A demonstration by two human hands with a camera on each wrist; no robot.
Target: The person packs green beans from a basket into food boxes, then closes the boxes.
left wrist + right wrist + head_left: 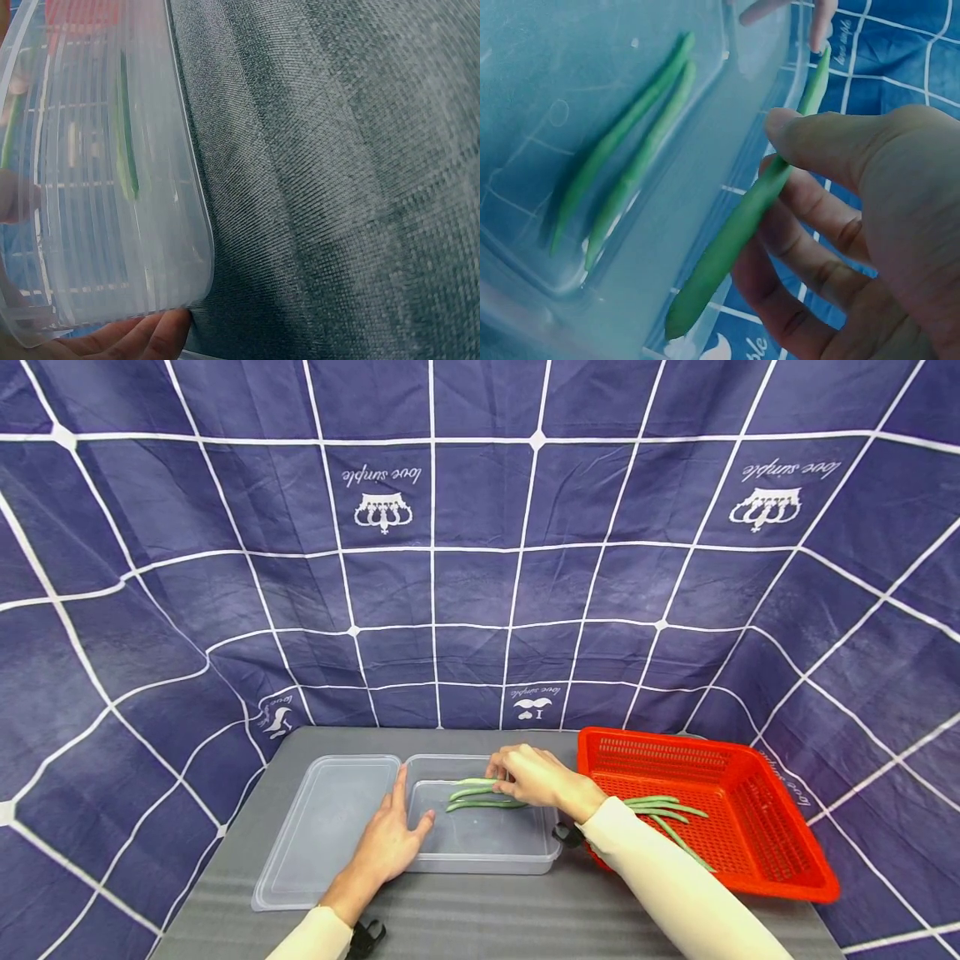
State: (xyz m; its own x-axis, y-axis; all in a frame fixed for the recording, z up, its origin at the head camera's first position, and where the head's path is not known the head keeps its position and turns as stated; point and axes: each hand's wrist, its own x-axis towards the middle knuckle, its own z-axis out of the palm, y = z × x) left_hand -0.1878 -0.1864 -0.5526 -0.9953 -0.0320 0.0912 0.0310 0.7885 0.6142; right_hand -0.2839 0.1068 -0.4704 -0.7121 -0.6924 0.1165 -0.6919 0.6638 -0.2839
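Observation:
A clear plastic food container (487, 863) stands on the table with two green beans (630, 184) lying side by side on its floor. My right hand (531, 775) is over the container's right back part. Between its thumb and fingers it pinches another green bean (727, 247), held slantwise above the two. At the container's left end my left hand (387, 837) rests with straight fingers along the outer wall and the thumb spread over the rim. In the left wrist view, fingertips (171, 330) show against the container's end wall.
A flat translucent lid (322, 827) lies left of the container. To the right stands a red perforated basket (783, 814) holding several green beans (667, 807), partly behind the right forearm. A blue cloth (480, 585) with white lines rises behind the grey table (480, 914).

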